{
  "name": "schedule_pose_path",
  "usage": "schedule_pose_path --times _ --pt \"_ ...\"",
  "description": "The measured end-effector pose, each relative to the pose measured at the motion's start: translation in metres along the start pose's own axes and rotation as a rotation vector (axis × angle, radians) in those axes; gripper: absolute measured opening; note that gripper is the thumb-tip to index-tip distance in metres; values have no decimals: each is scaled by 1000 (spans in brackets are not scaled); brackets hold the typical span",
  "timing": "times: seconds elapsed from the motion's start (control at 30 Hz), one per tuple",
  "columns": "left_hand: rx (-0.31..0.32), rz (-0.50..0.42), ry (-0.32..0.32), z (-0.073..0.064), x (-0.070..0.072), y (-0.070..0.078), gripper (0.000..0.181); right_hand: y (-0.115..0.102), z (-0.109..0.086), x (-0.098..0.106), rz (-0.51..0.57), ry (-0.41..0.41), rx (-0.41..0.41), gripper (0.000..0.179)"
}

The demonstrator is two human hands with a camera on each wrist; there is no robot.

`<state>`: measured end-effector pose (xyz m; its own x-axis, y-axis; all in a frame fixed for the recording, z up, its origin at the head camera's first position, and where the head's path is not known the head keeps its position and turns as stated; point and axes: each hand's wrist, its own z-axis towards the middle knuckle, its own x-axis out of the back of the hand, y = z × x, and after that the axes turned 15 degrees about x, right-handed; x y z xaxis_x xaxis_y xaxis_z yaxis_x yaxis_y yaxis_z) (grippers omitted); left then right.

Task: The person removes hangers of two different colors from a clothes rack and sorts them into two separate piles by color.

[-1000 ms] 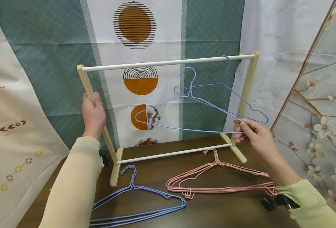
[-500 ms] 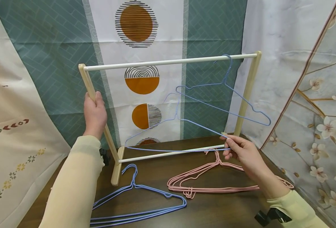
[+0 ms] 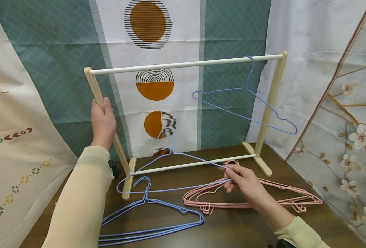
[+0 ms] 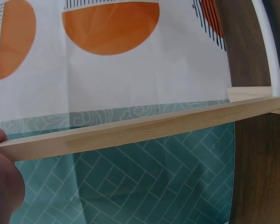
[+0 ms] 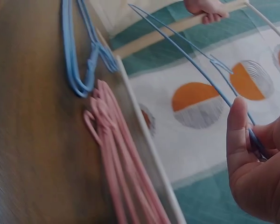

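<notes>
Since the earlier frames the right hand (image 3: 243, 181) has come down from the middle right of the head view to the lower centre, bringing the blue hanger (image 3: 170, 168) with it; the hanger, which was up beside the rail, now hangs low, just above the table. The left hand (image 3: 103, 124) has stayed put on the rack's left post (image 3: 93, 86).

No brand, label or writing can be read anywhere.

The right hand pinches the blue hanger at its right end, fingers curled round the wire; the hanger stretches away to the left of the hand, its hook pointing up in front of the lower rail (image 3: 195, 164). The left hand is wrapped round the wooden post at the left of the frame.

A second blue hanger (image 3: 248, 103) hangs from the top rail (image 3: 186, 64) at the upper right. On the dark table (image 3: 232, 227) a stack of blue hangers (image 3: 152, 220) lies at the lower centre-left, below the held one, and a stack of pink hangers (image 3: 263, 199) lies under and right of the right hand. Patterned cloths hang behind the rack.
</notes>
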<state>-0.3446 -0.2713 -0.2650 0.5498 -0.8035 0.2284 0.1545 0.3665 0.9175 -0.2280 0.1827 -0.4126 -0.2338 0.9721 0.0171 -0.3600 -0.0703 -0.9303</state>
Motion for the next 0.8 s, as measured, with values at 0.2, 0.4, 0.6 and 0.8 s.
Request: schedule_pose_path --times 0.2,0.4,0.6,0.8 --pt "-15 -11 -2 0 -2 2 54 13 -8 -22 31 -73 -53 39" --pt "-5 -7 3 -2 -4 3 57 22 -13 -42 108 -122 -90 38" --pt "-3 -5 4 -1 -3 2 56 31 -19 -59 135 -172 -113 40" --pt "3 -5 13 -1 -1 2 54 39 -25 -72 180 -207 -137 36"
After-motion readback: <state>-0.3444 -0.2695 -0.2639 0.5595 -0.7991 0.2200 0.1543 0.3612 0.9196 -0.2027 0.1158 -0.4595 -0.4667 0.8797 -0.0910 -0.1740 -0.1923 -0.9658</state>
